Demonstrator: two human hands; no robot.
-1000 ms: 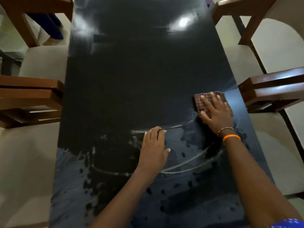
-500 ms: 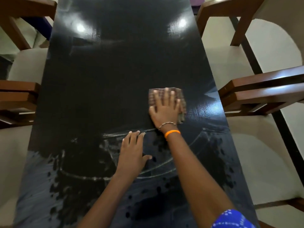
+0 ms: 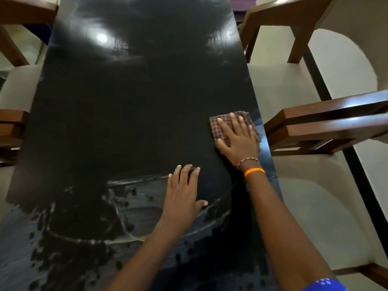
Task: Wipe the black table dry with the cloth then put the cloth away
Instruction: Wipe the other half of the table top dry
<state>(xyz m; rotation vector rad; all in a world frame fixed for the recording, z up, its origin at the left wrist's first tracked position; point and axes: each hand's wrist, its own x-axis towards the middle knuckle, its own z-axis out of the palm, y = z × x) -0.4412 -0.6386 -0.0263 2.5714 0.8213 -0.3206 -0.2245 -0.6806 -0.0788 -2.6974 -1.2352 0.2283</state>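
A long black table (image 3: pixel 130 101) runs away from me, wet with streaks and droplets across its near part. My right hand (image 3: pixel 237 139) lies flat with spread fingers on a folded red-checked cloth (image 3: pixel 218 127), pressing it onto the table close to the right edge. The hand covers most of the cloth. My left hand (image 3: pixel 182 194) rests flat on the wet surface nearer to me, fingers straight, holding nothing.
Wooden chairs with cream seats flank the table: two on the right (image 3: pixel 327 127), (image 3: pixel 294 15), and parts of others on the left (image 3: pixel 12 127). The near right chair's armrest lies close beside the cloth.
My right hand slid the cloth from the right edge to the table's middle and back to the right edge. My left hand stayed flat in about the same place.
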